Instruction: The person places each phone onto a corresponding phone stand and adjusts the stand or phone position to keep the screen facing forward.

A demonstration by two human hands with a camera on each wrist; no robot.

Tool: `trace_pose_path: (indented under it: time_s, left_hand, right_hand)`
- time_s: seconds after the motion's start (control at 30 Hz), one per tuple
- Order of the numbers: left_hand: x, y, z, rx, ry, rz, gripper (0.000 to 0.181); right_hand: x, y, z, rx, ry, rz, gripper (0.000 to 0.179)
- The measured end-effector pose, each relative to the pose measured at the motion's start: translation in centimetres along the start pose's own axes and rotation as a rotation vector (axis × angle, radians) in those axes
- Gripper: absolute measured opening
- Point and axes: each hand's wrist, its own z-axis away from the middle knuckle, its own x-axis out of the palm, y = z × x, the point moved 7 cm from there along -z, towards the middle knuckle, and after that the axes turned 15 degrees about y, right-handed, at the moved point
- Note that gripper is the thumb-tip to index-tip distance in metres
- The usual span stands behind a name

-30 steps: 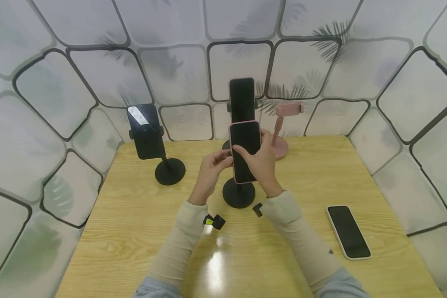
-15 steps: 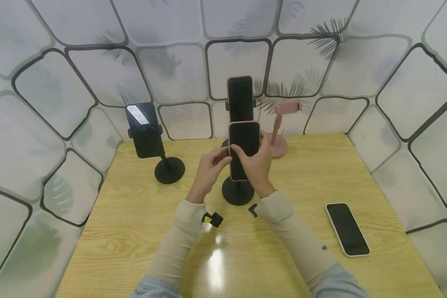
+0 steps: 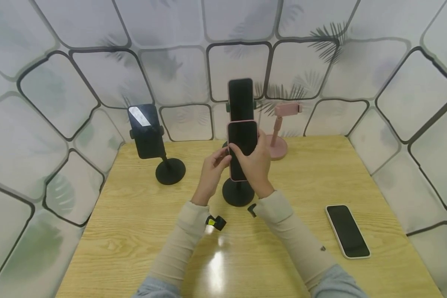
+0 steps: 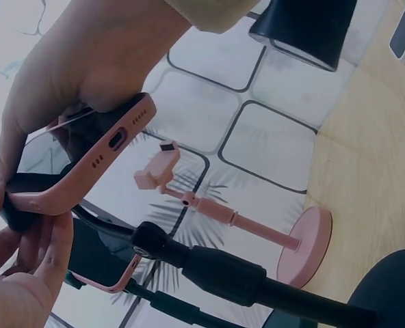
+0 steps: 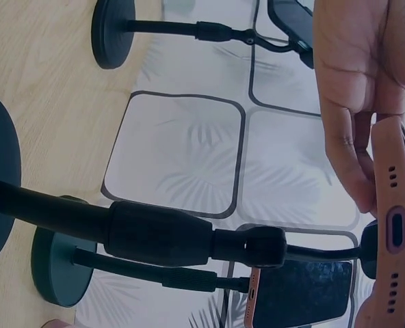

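Note:
A pink-cased phone (image 3: 242, 140) stands upright in front of the black round-based phone stand (image 3: 238, 193) at the table's middle. My right hand (image 3: 257, 165) grips the phone from its right side, thumb laid across the screen to the left edge. At that left edge my left hand (image 3: 211, 169) pinches the stand's black clamp (image 4: 26, 198) between thumb and fingers. In the left wrist view the clamp wraps the phone's corner, and the charging port (image 4: 118, 138) shows on the bottom edge. From the right wrist view, left fingertips (image 5: 358, 184) lie right beside the clamp.
Behind stands another phone (image 3: 240, 99) in a dark green stand (image 5: 62, 256). A black stand (image 3: 170, 171) with a phone (image 3: 146, 132) is at the left. A pink stand (image 3: 276, 147) stands at back right, and a white-cased phone (image 3: 348, 231) lies at the right.
My right hand and the phone have shifted slightly left, and the right thumb has slid toward the phone's left edge. My left hand stays at the clamp.

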Motion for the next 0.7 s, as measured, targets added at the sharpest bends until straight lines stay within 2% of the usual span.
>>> trace_pose_path:
  time_s: [0.27,0.4,0.5,0.6,0.63,0.7]
  left_hand:
    - [-0.1,-0.2,-0.2,-0.001,0.005,0.005,0.036]
    - [0.6,-1.1,0.4,0.065,-0.06,0.064,0.058]
    - [1.3,-2.5,0.8,0.105,-0.132,0.113,0.07]
    - [1.8,-4.7,0.9,0.078,-0.169,0.07,0.053]
    - [2.0,-5.3,0.9,0.072,-0.176,0.031,0.05]
    - [2.4,-6.4,0.9,0.084,-0.177,-0.101,0.046]
  right_hand:
    - [0.3,-0.4,-0.2,-0.002,-0.026,0.022,0.076]
    - [0.3,-0.3,-0.2,0.023,-0.064,0.022,0.077]
    - [0.3,0.0,-0.2,0.039,-0.084,0.01,0.076]
    - [0.1,0.2,-0.3,0.053,-0.125,-0.03,0.072]
    - [0.0,0.3,-0.3,0.061,-0.147,-0.05,0.071]
    - [-0.3,0.4,-0.3,0.078,-0.204,-0.103,0.07]
